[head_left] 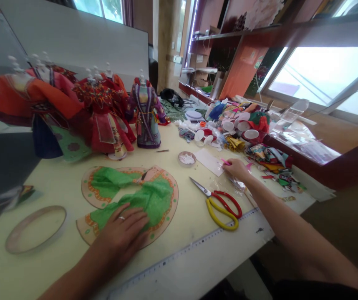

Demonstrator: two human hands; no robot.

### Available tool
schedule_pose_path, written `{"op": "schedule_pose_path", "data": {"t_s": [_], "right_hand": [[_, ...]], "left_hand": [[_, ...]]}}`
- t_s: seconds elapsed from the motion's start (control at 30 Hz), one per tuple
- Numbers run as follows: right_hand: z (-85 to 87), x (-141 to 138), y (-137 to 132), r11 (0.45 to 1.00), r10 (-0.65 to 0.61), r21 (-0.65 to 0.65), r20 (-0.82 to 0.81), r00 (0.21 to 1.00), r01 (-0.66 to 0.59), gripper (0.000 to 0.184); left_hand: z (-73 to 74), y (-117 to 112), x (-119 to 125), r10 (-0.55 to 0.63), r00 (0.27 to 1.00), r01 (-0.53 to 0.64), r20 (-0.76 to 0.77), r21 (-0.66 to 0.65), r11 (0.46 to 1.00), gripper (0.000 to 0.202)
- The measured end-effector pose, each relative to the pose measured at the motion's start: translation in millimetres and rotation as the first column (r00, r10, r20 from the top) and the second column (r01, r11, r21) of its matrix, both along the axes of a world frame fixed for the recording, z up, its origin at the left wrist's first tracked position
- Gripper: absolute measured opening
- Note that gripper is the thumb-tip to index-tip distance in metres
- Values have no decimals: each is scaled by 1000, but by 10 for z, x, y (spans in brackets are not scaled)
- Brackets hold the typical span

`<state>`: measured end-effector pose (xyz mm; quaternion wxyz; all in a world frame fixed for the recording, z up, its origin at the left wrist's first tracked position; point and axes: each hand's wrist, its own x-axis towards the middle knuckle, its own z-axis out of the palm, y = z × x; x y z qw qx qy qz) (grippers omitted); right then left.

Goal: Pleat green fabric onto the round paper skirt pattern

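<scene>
My left hand (pixel 122 233) lies flat on crumpled green fabric (pixel 132 200), pressing it onto a curved card piece with an orange patterned border (pixel 166 187). A ring shows on one finger. My right hand (pixel 237 170) pinches a thin pink stick (pixel 225 162), resting beside a white paper card (pixel 209 161) and just above a clear plastic bag (pixel 230 185). Red-and-yellow-handled scissors (pixel 221 210) lie open below my right hand, not touching it. A small round dish of white material (pixel 187 158) sits beyond the card.
Several costumed dolls on stands (pixel 104 114) stand at the far left of the pale table (pixel 179 216). A round hoop (pixel 36 229) lies near my left arm. A metal ruler (pixel 182 254) runs along the front edge. Fabric scraps and white plastic parts (pixel 238 133) are heaped at the back right.
</scene>
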<state>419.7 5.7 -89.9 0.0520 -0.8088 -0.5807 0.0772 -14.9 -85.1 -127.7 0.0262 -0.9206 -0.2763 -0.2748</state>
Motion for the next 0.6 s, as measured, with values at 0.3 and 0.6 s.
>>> {"op": "schedule_pose_path", "data": {"t_s": [0.3, 0.6], "right_hand": [[32, -45, 67, 999, 0, 36, 43, 999, -1, 29], [2, -81, 310, 1000, 20, 4, 99, 995, -21, 29]], "left_hand": [[0, -1, 9, 11, 1000, -11, 11, -9, 1000, 24], [-29, 27, -2, -1, 1000, 1, -1, 5, 1000, 25]]}}
